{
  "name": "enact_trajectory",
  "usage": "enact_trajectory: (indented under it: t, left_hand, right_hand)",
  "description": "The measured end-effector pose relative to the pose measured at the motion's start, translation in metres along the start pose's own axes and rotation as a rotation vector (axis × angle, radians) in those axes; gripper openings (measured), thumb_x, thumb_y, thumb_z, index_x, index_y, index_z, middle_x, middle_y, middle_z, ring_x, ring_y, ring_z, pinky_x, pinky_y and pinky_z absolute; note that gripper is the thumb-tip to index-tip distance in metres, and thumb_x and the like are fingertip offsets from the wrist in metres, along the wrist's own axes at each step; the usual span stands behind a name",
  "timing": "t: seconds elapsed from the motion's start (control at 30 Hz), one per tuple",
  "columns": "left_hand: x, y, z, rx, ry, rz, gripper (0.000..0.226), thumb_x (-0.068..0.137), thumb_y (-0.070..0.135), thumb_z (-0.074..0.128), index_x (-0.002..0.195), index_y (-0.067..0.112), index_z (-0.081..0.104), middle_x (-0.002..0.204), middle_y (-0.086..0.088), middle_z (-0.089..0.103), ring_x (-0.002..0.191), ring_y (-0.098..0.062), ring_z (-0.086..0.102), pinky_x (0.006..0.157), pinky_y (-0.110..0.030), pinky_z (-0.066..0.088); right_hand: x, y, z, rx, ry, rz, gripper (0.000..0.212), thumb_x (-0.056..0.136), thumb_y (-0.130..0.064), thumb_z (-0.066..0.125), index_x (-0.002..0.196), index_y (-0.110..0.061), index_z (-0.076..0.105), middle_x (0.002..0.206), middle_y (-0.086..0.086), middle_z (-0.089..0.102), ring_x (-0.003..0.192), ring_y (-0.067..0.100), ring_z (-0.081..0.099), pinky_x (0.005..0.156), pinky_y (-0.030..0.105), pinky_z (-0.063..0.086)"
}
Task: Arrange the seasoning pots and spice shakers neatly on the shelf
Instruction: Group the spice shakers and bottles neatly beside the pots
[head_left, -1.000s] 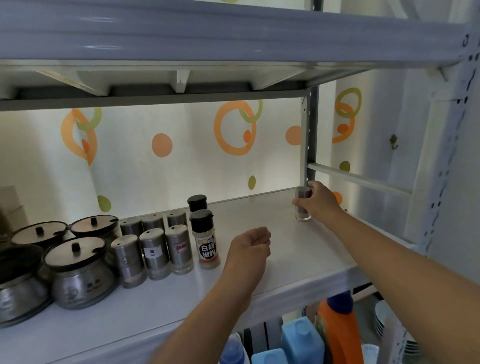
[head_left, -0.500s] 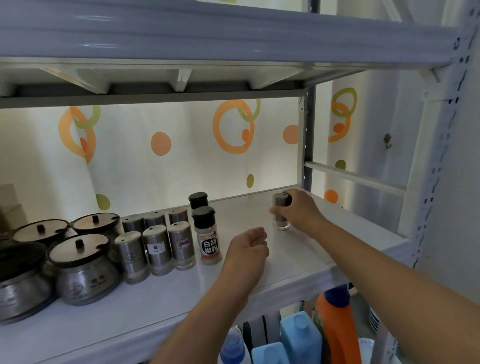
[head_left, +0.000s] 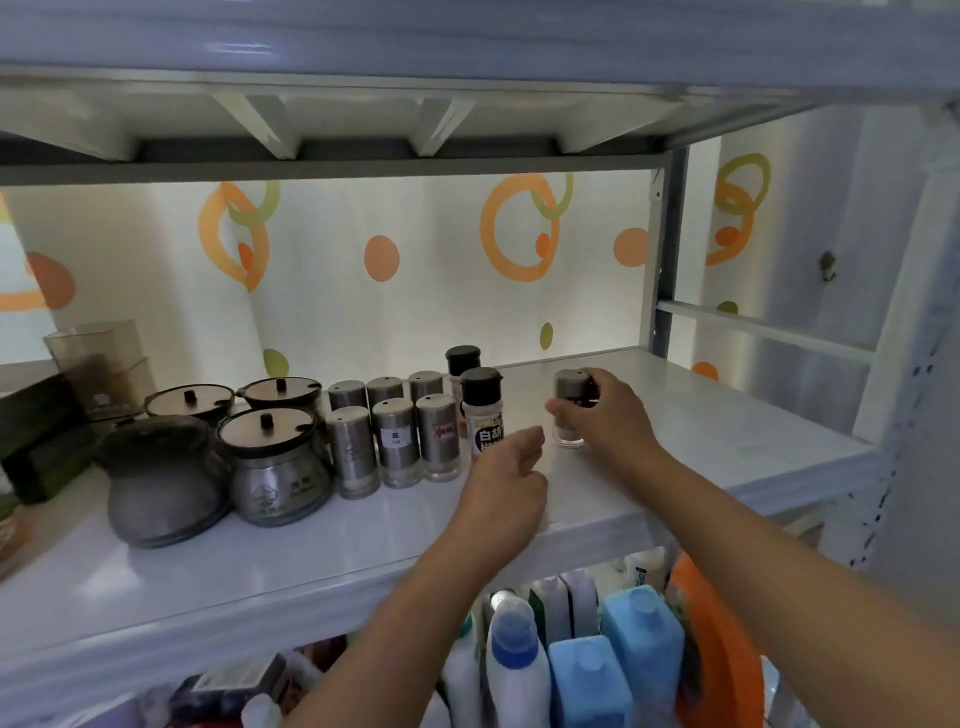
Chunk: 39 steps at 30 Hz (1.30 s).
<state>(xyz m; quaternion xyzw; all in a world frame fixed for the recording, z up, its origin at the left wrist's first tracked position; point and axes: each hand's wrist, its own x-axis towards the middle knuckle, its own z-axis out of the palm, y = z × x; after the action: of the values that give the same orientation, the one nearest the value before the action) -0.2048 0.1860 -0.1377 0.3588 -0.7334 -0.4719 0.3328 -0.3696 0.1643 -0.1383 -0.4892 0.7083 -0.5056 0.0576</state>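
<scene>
A small clear glass shaker with a steel cap (head_left: 569, 415) is gripped by the right hand (head_left: 605, 415), fingers closed around its upper part, its base at or just above the white shelf board (head_left: 727, 415) midway between the back and front edges. It is held just beside the black-capped white pepper bottle (head_left: 483, 410) that ends the front row of steel shakers (head_left: 395, 441). The left hand (head_left: 506, 478) is loosely curled near the front edge, holding nothing. That bottle could be knocked into the row if the shaker were pushed in too hard, or brushed over by the left knuckles.
</scene>
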Motion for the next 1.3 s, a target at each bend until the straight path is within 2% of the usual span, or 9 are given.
enact_trajectory:
  t: [0.2, 0.3, 0.37, 0.5, 0.6, 0.73, 0.87, 1.07, 1.3]
  left_hand:
    - [0.001, -0.004, -0.006, -0.041, -0.018, 0.01, 0.06, 0.088, -0.011, 0.038, 0.145, 0.008, 0.041, 0.146, -0.004, 0.049, 0.133, -0.011, 0.046, 0.115, -0.03, 0.032]
    - [0.0, -0.007, -0.006, -0.074, -0.015, 0.024, 0.062, 0.088, -0.013, 0.038, 0.146, 0.007, 0.04, 0.147, -0.004, 0.048, 0.134, -0.011, 0.045, 0.116, -0.03, 0.032]
    - [0.0, -0.008, -0.005, -0.082, -0.011, 0.031, 0.062, 0.088, -0.013, 0.038, 0.146, 0.007, 0.039, 0.148, -0.004, 0.047, 0.135, -0.011, 0.044, 0.116, -0.029, 0.031]
    - [-0.004, -0.009, -0.007, -0.073, 0.011, 0.051, 0.059, 0.089, -0.012, 0.039, 0.145, 0.008, 0.042, 0.144, -0.004, 0.051, 0.132, -0.01, 0.048, 0.11, -0.022, 0.034]
    - [-0.007, -0.013, -0.016, -0.054, 0.016, 0.049, 0.052, 0.092, -0.009, 0.04, 0.14, 0.007, 0.048, 0.136, -0.003, 0.058, 0.124, -0.009, 0.055, 0.101, -0.016, 0.037]
    - [-0.01, -0.023, -0.039, -0.006, 0.053, 0.067, 0.039, 0.093, -0.002, 0.048, 0.128, 0.009, 0.062, 0.121, 0.0, 0.069, 0.112, -0.005, 0.062, 0.104, -0.018, 0.041]
    - [-0.009, -0.027, -0.054, -0.087, 0.002, 0.043, 0.041, 0.092, -0.009, 0.044, 0.126, 0.006, 0.062, 0.121, -0.001, 0.069, 0.113, -0.003, 0.063, 0.106, -0.02, 0.042]
    - [-0.005, -0.029, -0.053, -0.081, -0.053, 0.034, 0.051, 0.088, -0.014, 0.04, 0.129, 0.009, 0.059, 0.125, 0.0, 0.066, 0.115, 0.001, 0.059, 0.089, 0.0, 0.042]
    - [-0.005, -0.029, -0.057, -0.157, -0.024, 0.028, 0.05, 0.088, -0.013, 0.041, 0.131, 0.005, 0.057, 0.123, -0.002, 0.068, 0.115, -0.006, 0.063, 0.108, -0.026, 0.042]
  right_hand:
    - [-0.007, 0.001, -0.001, 0.245, -0.033, 0.046, 0.05, 0.083, -0.032, 0.075, 0.125, -0.016, 0.053, 0.111, -0.002, 0.06, 0.099, 0.017, 0.059, 0.081, 0.027, 0.046]
    - [-0.007, -0.001, -0.002, 0.306, 0.015, 0.056, 0.042, 0.09, -0.044, 0.063, 0.121, -0.016, 0.059, 0.11, 0.001, 0.064, 0.099, 0.019, 0.062, 0.077, 0.027, 0.047]
    - [-0.007, -0.001, -0.003, 0.316, 0.031, 0.077, 0.041, 0.092, -0.051, 0.055, 0.111, -0.015, 0.064, 0.102, 0.002, 0.066, 0.095, 0.022, 0.063, 0.075, 0.03, 0.05]
    - [-0.009, 0.0, -0.001, 0.297, -0.007, 0.05, 0.043, 0.091, -0.06, 0.049, 0.096, -0.021, 0.067, 0.093, 0.002, 0.069, 0.094, 0.025, 0.065, 0.09, 0.047, 0.054]
    - [-0.013, -0.001, -0.001, 0.29, -0.098, 0.006, 0.055, 0.08, -0.073, 0.05, 0.1, -0.025, 0.067, 0.098, -0.001, 0.071, 0.095, 0.021, 0.067, 0.092, 0.048, 0.054]
    - [-0.014, 0.0, 0.002, 0.193, -0.203, -0.068, 0.037, 0.082, -0.05, 0.069, 0.112, -0.028, 0.065, 0.101, -0.008, 0.07, 0.096, 0.015, 0.068, 0.09, 0.04, 0.056]
    - [-0.016, -0.004, 0.002, 0.137, -0.263, -0.089, 0.043, 0.082, -0.03, 0.076, 0.12, -0.029, 0.058, 0.096, -0.021, 0.064, 0.091, -0.001, 0.062, 0.076, 0.019, 0.047]
    - [-0.017, -0.004, 0.004, 0.094, -0.295, -0.112, 0.05, 0.078, -0.03, 0.079, 0.119, -0.033, 0.052, 0.102, -0.018, 0.062, 0.094, -0.002, 0.06, 0.075, 0.019, 0.044]
    - [-0.019, -0.007, 0.001, 0.139, -0.375, -0.145, 0.053, 0.085, -0.017, 0.072, 0.135, -0.022, 0.053, 0.108, -0.012, 0.066, 0.098, -0.004, 0.063, 0.084, 0.016, 0.048]
